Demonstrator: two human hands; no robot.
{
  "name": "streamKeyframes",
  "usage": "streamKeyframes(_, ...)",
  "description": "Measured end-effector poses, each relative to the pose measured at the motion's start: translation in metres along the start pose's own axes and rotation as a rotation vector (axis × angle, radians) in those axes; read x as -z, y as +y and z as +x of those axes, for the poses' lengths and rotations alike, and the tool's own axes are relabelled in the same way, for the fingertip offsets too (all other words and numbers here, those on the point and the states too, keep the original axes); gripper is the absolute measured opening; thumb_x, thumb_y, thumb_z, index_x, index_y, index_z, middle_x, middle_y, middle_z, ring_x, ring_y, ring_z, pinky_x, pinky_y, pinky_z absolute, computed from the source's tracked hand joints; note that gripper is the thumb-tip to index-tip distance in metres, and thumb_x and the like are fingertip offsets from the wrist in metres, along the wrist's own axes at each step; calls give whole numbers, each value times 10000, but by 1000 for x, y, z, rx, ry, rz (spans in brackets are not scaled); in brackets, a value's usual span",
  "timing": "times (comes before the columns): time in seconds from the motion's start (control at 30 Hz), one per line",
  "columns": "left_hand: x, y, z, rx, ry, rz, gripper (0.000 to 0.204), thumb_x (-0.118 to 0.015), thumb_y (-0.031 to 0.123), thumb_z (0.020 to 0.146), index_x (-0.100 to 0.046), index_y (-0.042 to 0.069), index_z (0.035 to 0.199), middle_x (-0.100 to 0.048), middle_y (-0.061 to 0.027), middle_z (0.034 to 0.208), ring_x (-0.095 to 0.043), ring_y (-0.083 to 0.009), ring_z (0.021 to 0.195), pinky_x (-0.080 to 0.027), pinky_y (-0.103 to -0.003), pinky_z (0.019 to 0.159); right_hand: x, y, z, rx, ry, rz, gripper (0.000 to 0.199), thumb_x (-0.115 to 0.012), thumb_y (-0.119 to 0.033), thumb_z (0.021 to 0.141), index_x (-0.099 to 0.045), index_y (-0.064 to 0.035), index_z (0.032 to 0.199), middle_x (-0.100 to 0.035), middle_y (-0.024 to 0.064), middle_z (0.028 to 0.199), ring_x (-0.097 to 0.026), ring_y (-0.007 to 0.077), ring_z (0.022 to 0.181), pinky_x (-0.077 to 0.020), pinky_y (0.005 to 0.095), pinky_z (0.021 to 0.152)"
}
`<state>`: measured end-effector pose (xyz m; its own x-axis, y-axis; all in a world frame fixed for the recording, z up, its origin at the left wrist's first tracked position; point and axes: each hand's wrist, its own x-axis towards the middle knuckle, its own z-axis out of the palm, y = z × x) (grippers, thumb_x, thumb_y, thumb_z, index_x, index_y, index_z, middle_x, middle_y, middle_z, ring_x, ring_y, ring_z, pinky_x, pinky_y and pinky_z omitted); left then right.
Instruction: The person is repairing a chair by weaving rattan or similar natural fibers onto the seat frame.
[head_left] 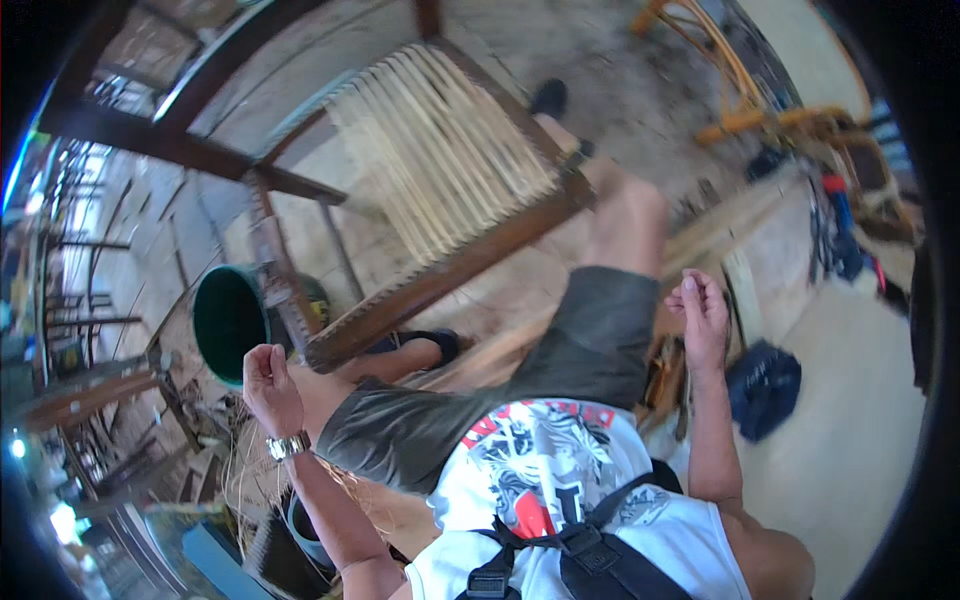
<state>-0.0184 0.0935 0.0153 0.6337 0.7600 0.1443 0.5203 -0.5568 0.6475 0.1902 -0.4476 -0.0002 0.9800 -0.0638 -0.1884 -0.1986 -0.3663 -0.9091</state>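
In front of me stands a dark wooden chair frame (pixel 470 240), tilted, its seat partly strung with rows of pale cane strands (pixel 440 150). My left hand (pixel 272 392), with a metal watch on the wrist, is raised beside the chair's near left corner. Its fingertips are pinched together. Over on the right, my right hand (pixel 703 312) is lifted beside my thigh, apart from the chair, its fingers curled in a pinch. Whatever either hand may hold is too thin or blurred to see.
A dark green bucket (pixel 232 325) stands left of the chair. Loose strands (pixel 245 470) hang below my left hand. To the right lie a dark blue cloth bag (pixel 765 388) and wooden boards (pixel 740 215). A rattan-coloured chair (pixel 740 120) is at the far right.
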Motion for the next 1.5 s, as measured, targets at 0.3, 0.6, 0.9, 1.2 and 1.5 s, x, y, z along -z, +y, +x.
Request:
streamKeyframes(0.3, -79, -21, 20, 669, -328, -864, 678, -418, 628, 998, -656, 2, 1102, -701, -105, 903, -664, -178, 832, -524, -336, 767, -169, 7, 121, 55, -161, 697, 667, -459, -545, 1014, -500, 9, 1382, -581, 71, 1323, -538, 198, 1210, -368, 336, 1083)
streamKeyframes(0.6, -80, -5, 17, 679, -113, -806, 665, -409, 635, 997, -669, 27, 1066, -692, -94, 813, -658, -167, 705, -535, -315, 692, -202, -12, 168, -25, -125, 740, 738, -445, -627, 978, -548, -2, 1356, -610, 84, 1298, -556, 205, 1200, -394, 351, 1066)
streamKeyframes(0.9, -124, 2, 41, 711, 102, -659, 771, -351, 632, 1014, -668, -62, 903, -671, -194, 837, -564, -248, 772, -473, -431, 740, -254, -78, 269, -144, -372, 730, 688, -452, -586, 963, -560, -8, 1321, -611, 129, 1300, -575, 299, 1184, -430, 469, 1038)
streamKeyframes(1.2, -41, 37, -38, 267, 309, -434, 548, -508, 437, 1009, -533, -37, 1282, -585, -273, 1272, -554, -390, 1213, -439, -450, 1016, -201, -40, 311, -188, -98, 352, 625, -458, -577, 974, -549, -32, 1266, -615, 90, 1180, -587, 209, 1016, -478, 361, 864)
streamKeyframes(1.5, 92, -279, -167, 1106, -125, 276, 615, -497, 530, 932, -691, -47, 1020, -686, -299, 1026, -646, -455, 1011, -477, -471, 958, -170, -91, 54, -350, -1094, -151, 340, -575, -349, 1008, -600, -27, 1115, -657, 53, 882, -631, 172, 797, -511, 308, 746)
